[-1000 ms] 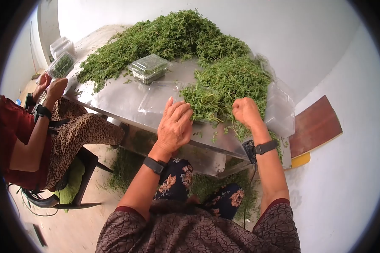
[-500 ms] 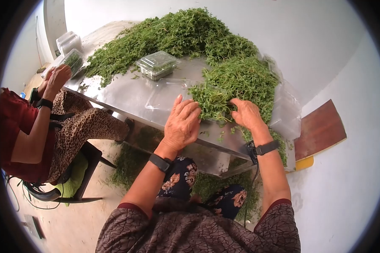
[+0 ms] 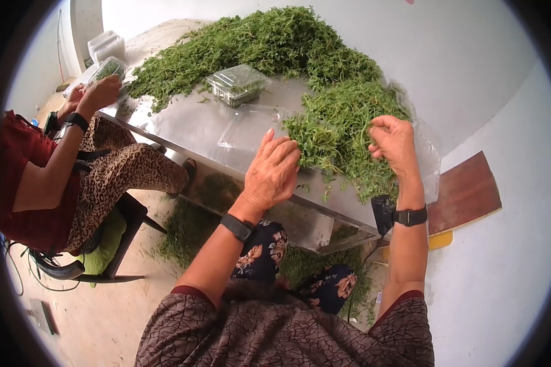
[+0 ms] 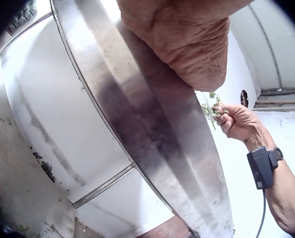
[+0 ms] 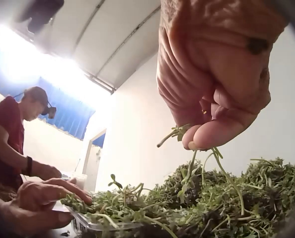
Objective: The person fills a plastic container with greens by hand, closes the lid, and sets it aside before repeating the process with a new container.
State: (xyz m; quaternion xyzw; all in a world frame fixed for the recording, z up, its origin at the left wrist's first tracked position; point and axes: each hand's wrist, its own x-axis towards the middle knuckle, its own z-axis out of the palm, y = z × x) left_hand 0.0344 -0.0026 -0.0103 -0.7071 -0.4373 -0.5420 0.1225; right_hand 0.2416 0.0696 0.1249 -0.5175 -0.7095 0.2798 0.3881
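Between thumb and fingers my right hand pinches a few green sprigs, held just above the heap of greens. My left hand rests at the near side of an open clear plastic container filled with greens; in the right wrist view its fingers lie against the container's edge and leaves. In the head view the container's near side is hidden by that hand and the greens. The open clear lid lies flat to the left on the metal table.
A closed clear box of greens stands farther back. Stacked empty clear containers are at the right edge. On the left a seated person in a red top handles another box. A reddish board leans by the wall.
My right hand has moved right and away from the container, and now pinches sprigs above the heap. The left hand stays beside the container. The other person's hands have shifted slightly.
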